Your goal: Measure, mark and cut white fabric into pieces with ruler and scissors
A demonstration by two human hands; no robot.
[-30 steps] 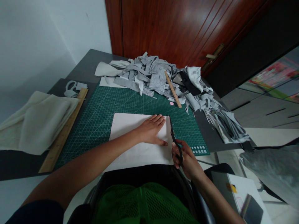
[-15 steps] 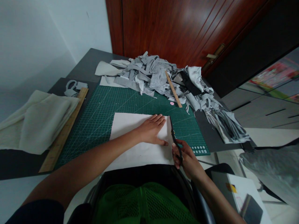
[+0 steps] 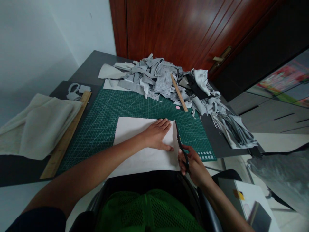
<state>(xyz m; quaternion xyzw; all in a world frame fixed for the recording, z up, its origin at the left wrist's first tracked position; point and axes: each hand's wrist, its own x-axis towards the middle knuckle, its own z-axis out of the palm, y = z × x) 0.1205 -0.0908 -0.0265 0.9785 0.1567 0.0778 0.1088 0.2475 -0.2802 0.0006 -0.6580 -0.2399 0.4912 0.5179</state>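
A white rectangular piece of fabric (image 3: 135,161) lies flat on the green cutting mat (image 3: 91,129), its near edge close to my body. My left hand (image 3: 158,133) presses down on the fabric's right part, palm down with the fingers stretched out and the thumb spread. In my right hand (image 3: 189,161) I hold black scissors (image 3: 179,137) by the handles. Their blades point away from me and lie along the fabric's right edge. Whether the blades are apart is hard to make out.
Grey fabric scraps (image 3: 156,75) are heaped along the back, with a short wooden ruler (image 3: 179,92) on them. A long wooden ruler (image 3: 65,138) and folded cream cloth (image 3: 43,125) lie at the left. Cut strips (image 3: 238,129) hang near the right edge. A white box (image 3: 251,199) stands lower right.
Almost nothing differs. The scissors' blades look slightly closer together, and my right hand has barely shifted. My left hand and the fabric stay in place.
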